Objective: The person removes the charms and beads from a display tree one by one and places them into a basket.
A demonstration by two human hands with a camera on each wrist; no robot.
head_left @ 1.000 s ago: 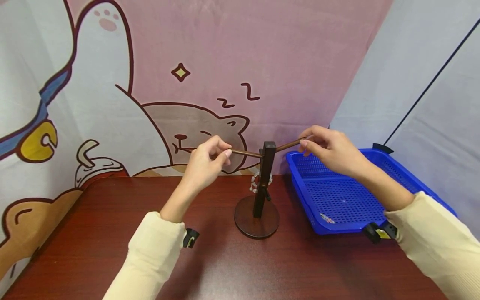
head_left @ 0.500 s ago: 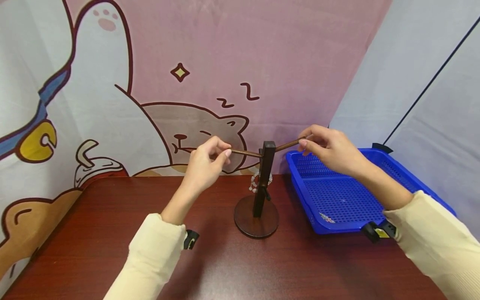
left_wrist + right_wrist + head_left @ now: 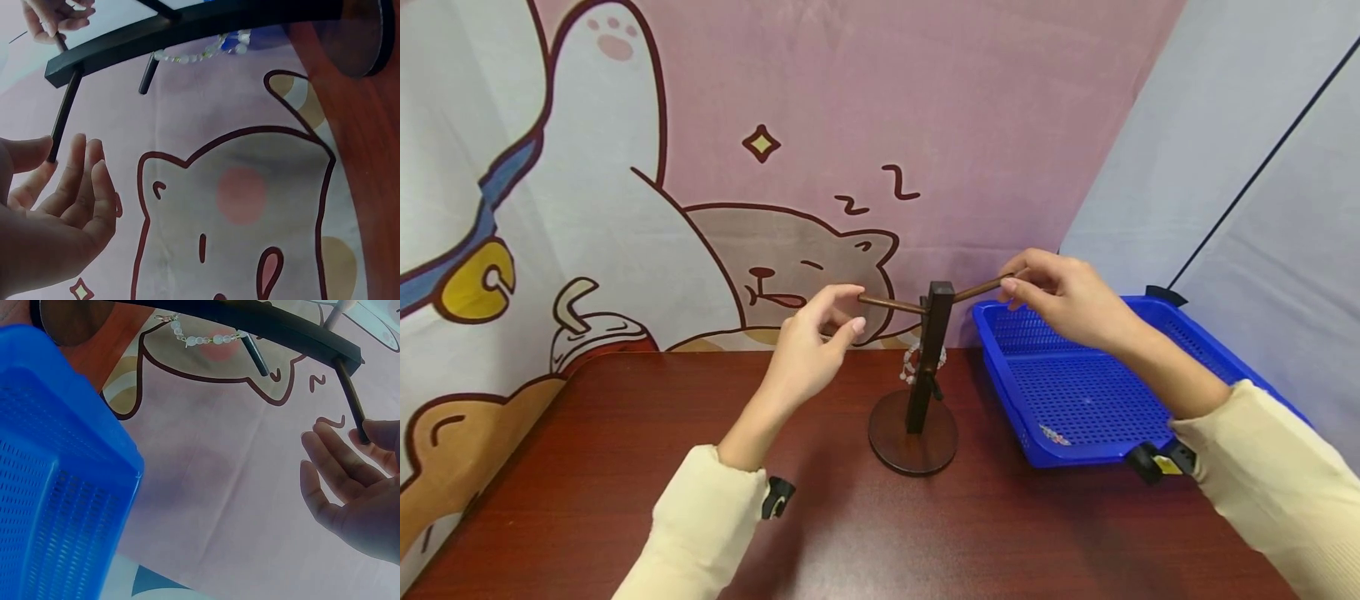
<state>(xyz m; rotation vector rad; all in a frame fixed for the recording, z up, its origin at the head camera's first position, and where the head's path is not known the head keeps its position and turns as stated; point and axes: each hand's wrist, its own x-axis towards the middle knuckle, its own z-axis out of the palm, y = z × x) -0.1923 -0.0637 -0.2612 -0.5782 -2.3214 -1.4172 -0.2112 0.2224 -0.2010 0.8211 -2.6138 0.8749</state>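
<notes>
A dark wooden jewelry stand [image 3: 929,350] with a round base [image 3: 898,446] stands upright on the table. Thin brown pegs slope up from both sides of its post top. My left hand [image 3: 808,346] is at the outer end of the left peg [image 3: 891,305], index fingertip right at it, thumb parted below in the head view. On the other side, my right hand [image 3: 1067,304] pinches the tip of the right peg [image 3: 977,290] between thumb and index finger, the other fingers spread apart in the right wrist view. A clear-beaded bracelet [image 3: 195,341] hangs lower, partly behind the post.
To the right of the stand sits a blue plastic basket [image 3: 1009,400], under my right forearm. A small flowery item [image 3: 1054,435] shows at its near corner. Behind the reddish-brown table [image 3: 647,433] hangs a cartoon-printed cloth [image 3: 1000,108].
My left thumb has moved down off the left peg, and the left wrist has dropped slightly. My right hand keeps its pinch on the right peg.
</notes>
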